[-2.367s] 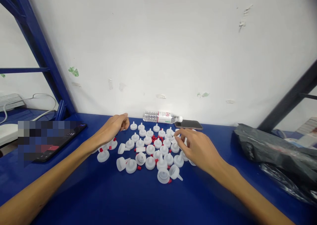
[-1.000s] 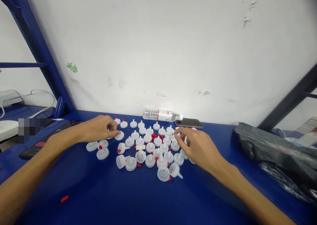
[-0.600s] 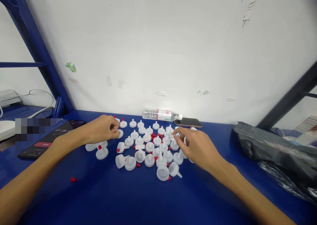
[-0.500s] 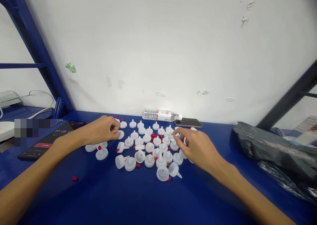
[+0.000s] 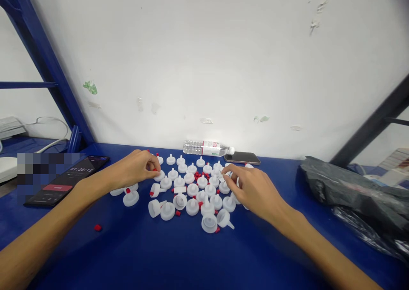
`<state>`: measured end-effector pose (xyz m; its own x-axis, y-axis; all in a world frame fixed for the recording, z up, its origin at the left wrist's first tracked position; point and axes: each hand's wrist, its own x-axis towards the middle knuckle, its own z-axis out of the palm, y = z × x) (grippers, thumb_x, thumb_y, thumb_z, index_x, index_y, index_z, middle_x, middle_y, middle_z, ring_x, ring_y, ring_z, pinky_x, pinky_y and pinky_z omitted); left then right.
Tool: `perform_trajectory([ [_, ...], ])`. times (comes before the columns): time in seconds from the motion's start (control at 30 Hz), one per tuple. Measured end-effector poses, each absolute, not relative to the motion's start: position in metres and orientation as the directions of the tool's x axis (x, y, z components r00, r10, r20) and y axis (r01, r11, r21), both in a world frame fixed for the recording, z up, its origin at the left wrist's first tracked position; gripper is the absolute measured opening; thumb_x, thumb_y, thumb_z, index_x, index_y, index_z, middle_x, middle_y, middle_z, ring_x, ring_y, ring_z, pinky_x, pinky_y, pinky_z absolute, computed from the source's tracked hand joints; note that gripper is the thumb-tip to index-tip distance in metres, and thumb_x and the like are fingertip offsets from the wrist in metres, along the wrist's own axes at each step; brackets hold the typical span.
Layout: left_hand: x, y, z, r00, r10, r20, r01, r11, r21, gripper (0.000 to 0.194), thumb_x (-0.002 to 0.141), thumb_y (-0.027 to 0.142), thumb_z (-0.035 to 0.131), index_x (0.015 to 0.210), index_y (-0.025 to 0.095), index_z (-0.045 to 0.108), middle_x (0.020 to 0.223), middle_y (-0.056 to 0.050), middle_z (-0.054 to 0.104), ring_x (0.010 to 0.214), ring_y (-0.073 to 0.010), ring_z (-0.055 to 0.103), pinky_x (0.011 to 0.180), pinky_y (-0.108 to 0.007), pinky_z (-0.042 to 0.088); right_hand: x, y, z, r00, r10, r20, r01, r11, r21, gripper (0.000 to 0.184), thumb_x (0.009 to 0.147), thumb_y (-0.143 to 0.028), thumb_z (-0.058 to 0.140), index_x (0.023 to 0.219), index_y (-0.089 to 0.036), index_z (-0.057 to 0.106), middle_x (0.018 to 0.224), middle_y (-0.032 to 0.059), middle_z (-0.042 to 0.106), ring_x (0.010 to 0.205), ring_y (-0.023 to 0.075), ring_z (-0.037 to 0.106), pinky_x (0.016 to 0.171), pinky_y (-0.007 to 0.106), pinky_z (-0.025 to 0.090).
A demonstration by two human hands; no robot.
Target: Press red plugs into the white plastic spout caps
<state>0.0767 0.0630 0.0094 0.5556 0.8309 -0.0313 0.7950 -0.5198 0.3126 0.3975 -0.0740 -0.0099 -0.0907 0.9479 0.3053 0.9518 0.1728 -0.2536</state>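
My left hand [image 5: 140, 166] is closed in a pinch, with a small red cap [image 5: 155, 169] at its fingertips. Just under those fingertips a white nozzle lid [image 5: 159, 176] lies on the blue table [image 5: 179, 256]. On the right, my right hand [image 5: 247, 185] hovers over the edge of the group, fingers curved and thumb apart, its tips close to a white nozzle lid [image 5: 217, 165]. Several white nozzle lids spread between the hands, most with the spout up, some tipped over, such as one lid [image 5: 223, 217] at the front. Loose red caps [image 5: 202, 176] are heaped among them.
A clear water bottle [image 5: 209, 148] lies along the wall, beside a dark phone [image 5: 243, 157]. A larger phone with a running timer [image 5: 64, 181] is at the left. Dark plastic bags [image 5: 351, 196] rest on the right. One red cap [image 5: 98, 228] lies alone near my left forearm.
My left hand has shifted slightly right, and the white lid beneath it has moved right too. A red cap now shows at its fingertips. My right hand has hardly moved.
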Motion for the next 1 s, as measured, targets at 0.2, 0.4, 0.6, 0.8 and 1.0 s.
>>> perform_trajectory([
  [0.2,0.0780,0.0628,0.0084,0.595,0.801,-0.063,0.778,-0.554,0.297,0.034,0.087,0.047,0.057,0.087,0.024,0.082,0.079,-0.002,0.080,0.070,-0.0186,0.069,0.063,-0.028,0.046,0.3984,-0.0738,-0.0106,-0.104,0.946,0.308,0.950,0.186,-0.250,0.022,0.101,-0.029,0.051,0.109,-0.024,0.071,0.081,0.0003,0.079,0.062,0.0176,0.068,0.059,0.028,0.037],
  [0.4,0.0765,0.0609,0.0081,0.598,0.799,-0.059,0.774,-0.557,0.301,0.035,0.092,0.044,0.051,0.090,0.024,0.079,0.086,-0.003,0.080,0.076,-0.0199,0.070,0.066,-0.029,0.046,0.3970,-0.0739,-0.0087,-0.092,0.949,0.300,0.951,0.173,-0.255,0.021,0.101,-0.028,0.051,0.110,-0.025,0.070,0.079,-0.0008,0.079,0.060,0.0171,0.066,0.059,0.028,0.037],
  [0.6,0.0731,0.0596,0.0099,0.586,0.808,-0.063,0.780,-0.541,0.316,0.036,0.095,0.046,0.048,0.096,0.025,0.076,0.085,-0.001,0.079,0.064,-0.0175,0.065,0.058,-0.027,0.044,0.3968,-0.0745,-0.0093,-0.096,0.949,0.300,0.952,0.175,-0.250,0.022,0.102,-0.027,0.051,0.110,-0.025,0.071,0.079,-0.0011,0.079,0.060,0.0168,0.066,0.060,0.028,0.037],
  [0.8,0.0726,0.0570,0.0129,0.593,0.803,-0.056,0.776,-0.551,0.307,0.038,0.096,0.051,0.049,0.083,0.025,0.074,0.069,0.000,0.069,0.059,-0.0159,0.056,0.055,-0.027,0.039,0.3979,-0.0748,-0.0099,-0.118,0.942,0.315,0.954,0.196,-0.228,0.023,0.101,-0.029,0.050,0.109,-0.024,0.072,0.076,0.0002,0.077,0.061,0.0175,0.066,0.058,0.029,0.036],
  [1.0,0.0740,0.0578,0.0144,0.578,0.816,0.015,0.781,-0.558,0.280,0.042,0.094,0.057,0.052,0.080,0.025,0.075,0.062,0.000,0.063,0.055,-0.0159,0.051,0.055,-0.029,0.035,0.3963,-0.0747,-0.0086,-0.111,0.946,0.304,0.956,0.185,-0.227,0.022,0.102,-0.027,0.050,0.109,-0.024,0.071,0.077,-0.0005,0.078,0.063,0.0182,0.066,0.059,0.028,0.035],
])
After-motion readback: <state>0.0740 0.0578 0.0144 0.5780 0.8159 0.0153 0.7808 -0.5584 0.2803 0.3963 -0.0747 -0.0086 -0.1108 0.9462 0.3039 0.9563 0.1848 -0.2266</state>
